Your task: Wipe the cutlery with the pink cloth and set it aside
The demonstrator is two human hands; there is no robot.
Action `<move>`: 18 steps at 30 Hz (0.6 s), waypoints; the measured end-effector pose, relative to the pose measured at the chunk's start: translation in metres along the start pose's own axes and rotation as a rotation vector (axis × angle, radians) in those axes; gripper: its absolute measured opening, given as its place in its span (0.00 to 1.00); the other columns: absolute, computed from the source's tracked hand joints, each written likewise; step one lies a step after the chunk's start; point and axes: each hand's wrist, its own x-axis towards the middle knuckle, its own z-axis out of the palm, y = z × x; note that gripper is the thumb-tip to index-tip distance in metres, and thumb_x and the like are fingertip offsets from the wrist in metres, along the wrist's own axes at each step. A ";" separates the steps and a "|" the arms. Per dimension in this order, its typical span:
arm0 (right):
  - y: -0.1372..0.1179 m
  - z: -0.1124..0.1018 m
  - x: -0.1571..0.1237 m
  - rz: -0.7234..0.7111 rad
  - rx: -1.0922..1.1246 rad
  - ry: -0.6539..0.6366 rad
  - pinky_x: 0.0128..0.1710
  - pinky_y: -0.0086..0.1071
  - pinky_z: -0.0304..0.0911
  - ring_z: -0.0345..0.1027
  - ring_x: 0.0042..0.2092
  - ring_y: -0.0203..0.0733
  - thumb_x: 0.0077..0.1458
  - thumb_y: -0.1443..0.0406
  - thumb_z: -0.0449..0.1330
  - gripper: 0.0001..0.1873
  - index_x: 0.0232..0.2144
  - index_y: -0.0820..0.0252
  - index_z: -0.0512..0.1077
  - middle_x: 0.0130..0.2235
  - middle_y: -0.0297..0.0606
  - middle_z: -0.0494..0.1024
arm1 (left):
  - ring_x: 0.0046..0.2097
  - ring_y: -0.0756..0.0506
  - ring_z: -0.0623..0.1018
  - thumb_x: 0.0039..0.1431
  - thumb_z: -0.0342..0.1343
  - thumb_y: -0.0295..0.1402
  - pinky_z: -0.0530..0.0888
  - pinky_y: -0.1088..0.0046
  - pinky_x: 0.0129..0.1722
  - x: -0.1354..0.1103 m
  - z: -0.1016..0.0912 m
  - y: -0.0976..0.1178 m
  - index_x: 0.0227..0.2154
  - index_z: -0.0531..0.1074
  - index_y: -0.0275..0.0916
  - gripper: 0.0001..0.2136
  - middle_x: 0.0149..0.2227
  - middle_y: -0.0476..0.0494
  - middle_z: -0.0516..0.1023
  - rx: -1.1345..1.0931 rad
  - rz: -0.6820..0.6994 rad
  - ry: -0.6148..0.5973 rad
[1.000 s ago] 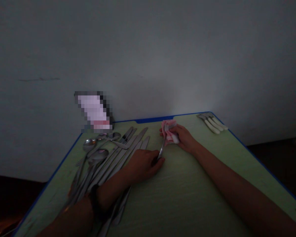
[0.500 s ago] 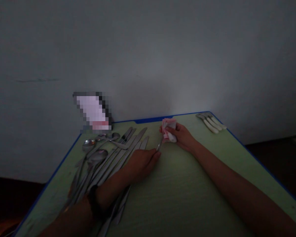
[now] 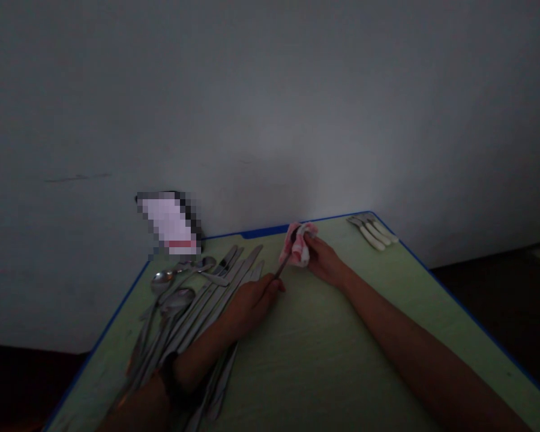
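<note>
My left hand (image 3: 252, 300) rests on the green table (image 3: 333, 348) and pinches the handle end of a thin metal utensil (image 3: 281, 267). The utensil's far end disappears into a pink and white cloth (image 3: 298, 243). My right hand (image 3: 324, 261) is closed around that cloth, wrapping it over the utensil's head, so I cannot tell which kind of utensil it is. Both hands are near the table's far middle.
A pile of several metal knives and spoons (image 3: 193, 300) lies left of my left arm. Three white-handled pieces of cutlery (image 3: 373, 231) lie at the far right corner. A blurred object (image 3: 171, 225) stands at the far left by the wall. The table has a blue rim.
The cloth has slid along the utensil and both hands have shifted a little left and away from me. My head has tilted, so the table sits lower in view.
</note>
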 end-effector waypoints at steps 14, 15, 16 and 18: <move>-0.004 0.004 -0.004 -0.003 -0.005 0.021 0.33 0.26 0.64 0.67 0.29 0.33 0.42 0.72 0.60 0.12 0.33 0.57 0.72 0.29 0.29 0.75 | 0.24 0.50 0.68 0.66 0.32 0.42 0.64 0.76 0.26 0.006 0.001 -0.003 0.37 0.68 0.38 0.20 0.19 0.54 0.63 -0.072 -0.018 0.006; -0.004 0.004 -0.004 0.010 0.005 0.023 0.32 0.27 0.64 0.66 0.28 0.33 0.41 0.73 0.59 0.11 0.31 0.58 0.72 0.27 0.29 0.75 | 0.24 0.49 0.68 0.66 0.32 0.42 0.64 0.76 0.26 0.005 0.001 -0.003 0.37 0.68 0.39 0.20 0.19 0.54 0.63 -0.045 -0.012 0.001; -0.003 0.004 -0.005 0.023 0.012 0.019 0.31 0.27 0.64 0.66 0.28 0.33 0.41 0.73 0.59 0.09 0.28 0.59 0.72 0.25 0.29 0.74 | 0.24 0.49 0.69 0.66 0.32 0.42 0.64 0.75 0.26 0.005 0.001 -0.002 0.37 0.68 0.39 0.20 0.19 0.53 0.64 -0.014 -0.006 -0.002; -0.002 0.004 -0.005 0.040 0.017 0.002 0.31 0.28 0.65 0.67 0.28 0.33 0.41 0.73 0.60 0.06 0.26 0.61 0.71 0.25 0.30 0.74 | 0.25 0.48 0.70 0.66 0.33 0.41 0.65 0.75 0.28 0.004 0.001 -0.002 0.37 0.69 0.39 0.19 0.20 0.52 0.65 0.053 0.001 0.010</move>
